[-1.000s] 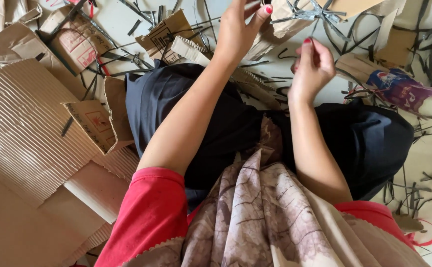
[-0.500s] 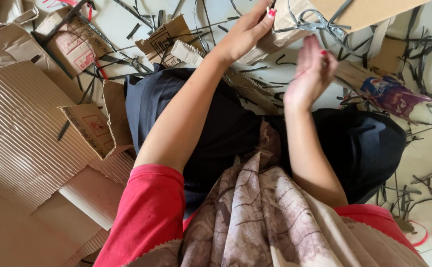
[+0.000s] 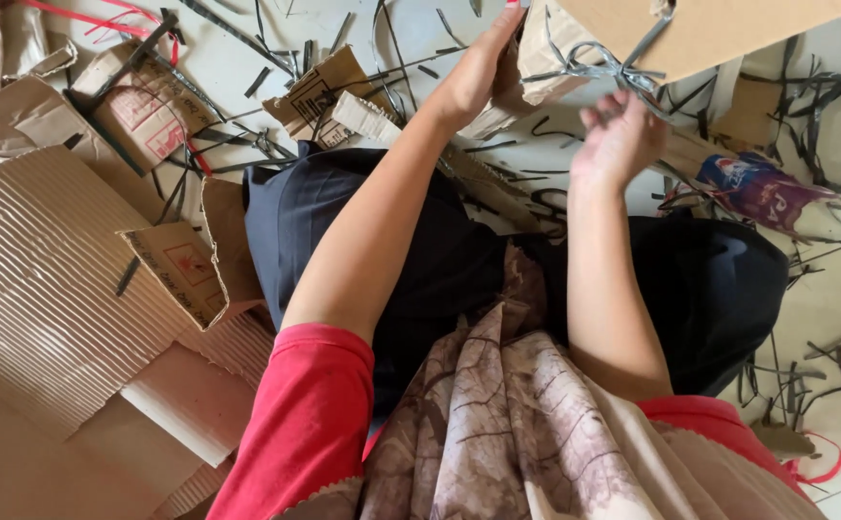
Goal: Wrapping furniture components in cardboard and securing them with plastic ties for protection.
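Observation:
A brown cardboard box (image 3: 719, 29) tied with knotted black plastic strapping (image 3: 603, 65) is held up at the top of the view. My left hand (image 3: 478, 72) presses against the box's left side and grips its edge. Just below the strapping knot, my right hand (image 3: 618, 135) has its fingers curled and slightly blurred; I cannot make out whether they pinch the strap. I sit on the floor with dark trousers (image 3: 439, 250) and a patterned cloth across my lap.
Flattened corrugated cardboard sheets (image 3: 45, 279) lie at the left. Torn cardboard pieces (image 3: 319, 82) and several cut black straps (image 3: 825, 116) litter the pale floor. A crumpled blue and purple wrapper (image 3: 762, 188) lies at the right.
The strapped box has come lower and closer into view. My left hand shifted from above to gripping its left side. My right hand rose toward the strapping knot.

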